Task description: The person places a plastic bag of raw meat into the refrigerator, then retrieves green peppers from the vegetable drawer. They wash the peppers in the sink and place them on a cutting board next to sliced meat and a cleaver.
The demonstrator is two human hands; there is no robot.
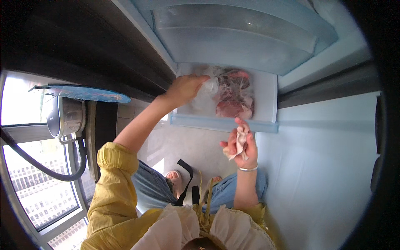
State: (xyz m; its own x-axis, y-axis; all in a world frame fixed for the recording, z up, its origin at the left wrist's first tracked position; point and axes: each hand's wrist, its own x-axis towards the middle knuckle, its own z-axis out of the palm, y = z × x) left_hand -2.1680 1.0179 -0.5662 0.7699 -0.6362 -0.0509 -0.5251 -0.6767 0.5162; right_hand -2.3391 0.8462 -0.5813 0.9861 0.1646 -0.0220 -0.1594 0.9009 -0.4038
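Observation:
My left hand (pixel 186 89) reaches over the left part of a pulled-out freezer drawer (pixel 265 103), its fingertips at a clear plastic bag (pixel 207 92); whether they grip it is blurred. Beside that bag lie bagged pieces of red frozen meat (pixel 234 107), in clear wrap. My right hand (pixel 242 145), with a bracelet at the wrist, is palm up just in front of the drawer's front edge. Its curled fingers hold a crumpled whitish cloth or tissue (pixel 241 142).
Above the drawer is another translucent drawer (pixel 234 40). The fridge door (pixel 312 162) stands open on the right. A grey appliance with a hose (pixel 67 117) is at the left by the window, under a blue flat item (pixel 90 92). Slippered feet (pixel 174 181) are below.

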